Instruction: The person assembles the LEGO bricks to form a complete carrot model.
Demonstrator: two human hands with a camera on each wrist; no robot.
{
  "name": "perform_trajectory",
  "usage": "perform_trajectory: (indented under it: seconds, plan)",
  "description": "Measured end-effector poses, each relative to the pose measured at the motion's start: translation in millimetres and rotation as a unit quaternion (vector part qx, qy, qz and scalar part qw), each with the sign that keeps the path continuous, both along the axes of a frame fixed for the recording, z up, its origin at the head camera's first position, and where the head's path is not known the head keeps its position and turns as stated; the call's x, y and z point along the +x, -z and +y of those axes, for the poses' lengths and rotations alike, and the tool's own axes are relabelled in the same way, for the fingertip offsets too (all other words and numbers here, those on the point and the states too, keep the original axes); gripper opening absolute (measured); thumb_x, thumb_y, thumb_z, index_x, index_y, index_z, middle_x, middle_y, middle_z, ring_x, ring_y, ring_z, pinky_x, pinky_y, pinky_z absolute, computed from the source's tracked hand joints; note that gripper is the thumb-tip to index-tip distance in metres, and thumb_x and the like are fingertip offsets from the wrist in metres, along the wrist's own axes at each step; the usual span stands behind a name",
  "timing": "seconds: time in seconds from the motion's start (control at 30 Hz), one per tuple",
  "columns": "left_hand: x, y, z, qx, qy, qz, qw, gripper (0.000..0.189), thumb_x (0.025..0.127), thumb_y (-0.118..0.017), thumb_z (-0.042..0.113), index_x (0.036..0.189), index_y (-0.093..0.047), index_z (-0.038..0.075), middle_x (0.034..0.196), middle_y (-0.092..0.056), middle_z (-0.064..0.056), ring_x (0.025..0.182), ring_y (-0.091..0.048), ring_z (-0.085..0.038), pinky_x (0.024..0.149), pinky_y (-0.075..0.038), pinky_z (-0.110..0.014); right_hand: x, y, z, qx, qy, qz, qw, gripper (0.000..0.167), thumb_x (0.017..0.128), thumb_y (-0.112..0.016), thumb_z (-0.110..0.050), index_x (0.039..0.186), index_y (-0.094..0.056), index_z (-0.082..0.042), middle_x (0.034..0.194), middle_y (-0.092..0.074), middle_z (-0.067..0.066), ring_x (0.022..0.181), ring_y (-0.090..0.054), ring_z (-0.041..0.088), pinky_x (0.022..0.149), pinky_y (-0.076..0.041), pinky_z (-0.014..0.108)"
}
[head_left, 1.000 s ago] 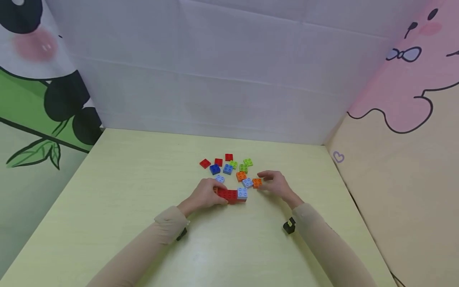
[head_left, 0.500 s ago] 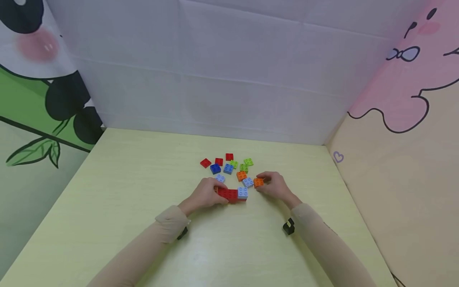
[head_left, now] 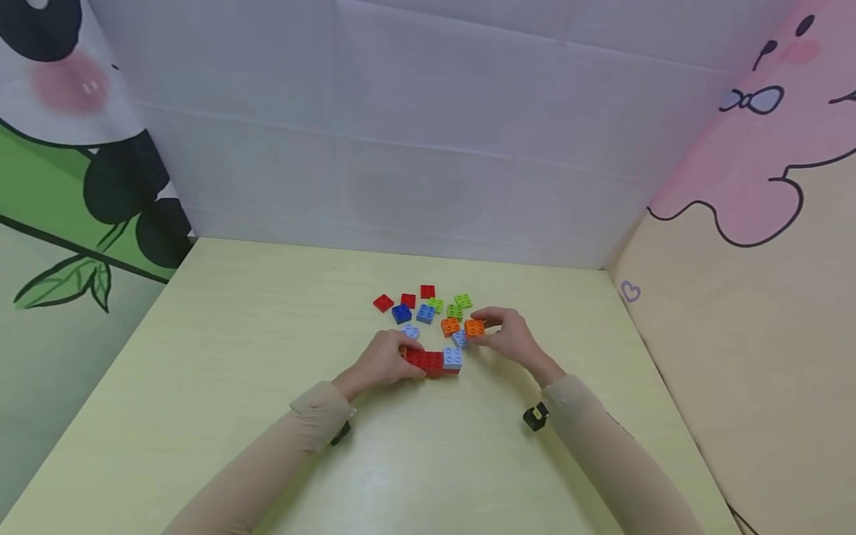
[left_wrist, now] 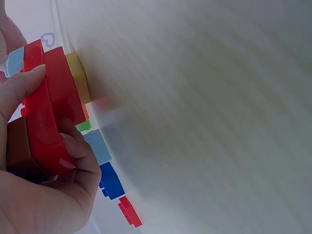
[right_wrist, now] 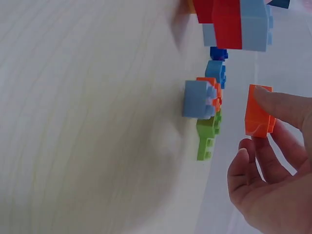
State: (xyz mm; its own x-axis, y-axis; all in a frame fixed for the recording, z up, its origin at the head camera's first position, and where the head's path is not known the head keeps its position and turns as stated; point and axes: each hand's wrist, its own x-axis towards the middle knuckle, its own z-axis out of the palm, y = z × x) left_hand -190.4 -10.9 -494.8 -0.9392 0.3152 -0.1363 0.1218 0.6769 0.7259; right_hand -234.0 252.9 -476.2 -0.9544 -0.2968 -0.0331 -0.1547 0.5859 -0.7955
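Observation:
My left hand (head_left: 381, 362) grips a built stack of bricks by its left end. Red bricks (head_left: 425, 362) make up most of the stack, and a light blue brick (head_left: 452, 358) sits on its right end. In the left wrist view a brown-looking brick (left_wrist: 22, 148) is on the near end and a yellow brick (left_wrist: 78, 78) is at the bottom. My right hand (head_left: 511, 334) pinches an orange brick (right_wrist: 258, 111) between thumb and fingers, raised above the table. Below it, partly hidden, lies a loose light blue brick (right_wrist: 196, 99).
Behind the stack lie another orange brick (head_left: 451, 327), green bricks (head_left: 455, 311), a blue brick (head_left: 425, 313), a dark blue brick (head_left: 401, 313), a light blue brick (head_left: 411, 332) and small red bricks (head_left: 383, 303). A pale wall (head_left: 401, 186) stands at the table's back edge.
My right hand has taken hold of the orange brick, lifted it off the table and brought it slightly left. My left hand and the stack have stayed in place.

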Motion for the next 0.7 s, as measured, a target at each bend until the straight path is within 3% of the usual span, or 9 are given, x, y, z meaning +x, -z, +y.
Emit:
perform_trajectory:
  seconds: [0.37, 0.7]
  plan:
    - [-1.8, 1.1, -2.7, -0.001, 0.009, 0.006, 0.9999, 0.037, 0.071, -0.085, 0.027, 0.104, -0.073, 0.017, 0.100, -0.059, 0.002, 0.094, -0.050, -0.018, 0.073, -0.046, -0.032, 16.1, -28.2, -30, -0.029, -0.041, 0.012, 0.9987, 0.040, 0.078, -0.081, -0.017, 0.116, -0.069, -0.013, 0.109, -0.065, -0.002, 0.098, -0.058, 0.018, 0.081, -0.049, 0.034]
    - [-0.7, 0.0, -6.2, 0.010, 0.012, 0.011, 0.9998, 0.032, 0.072, -0.085, 0.026, 0.100, -0.073, 0.017, 0.094, -0.059, 0.003, 0.091, -0.050, -0.019, 0.071, -0.046, -0.032, 28.2, -28.3, -56, -0.029, -0.076, -0.005, 0.9967, 0.036, 0.078, -0.081, -0.016, 0.112, -0.070, -0.015, 0.102, -0.065, -0.005, 0.096, -0.058, 0.019, 0.077, -0.050, 0.032]
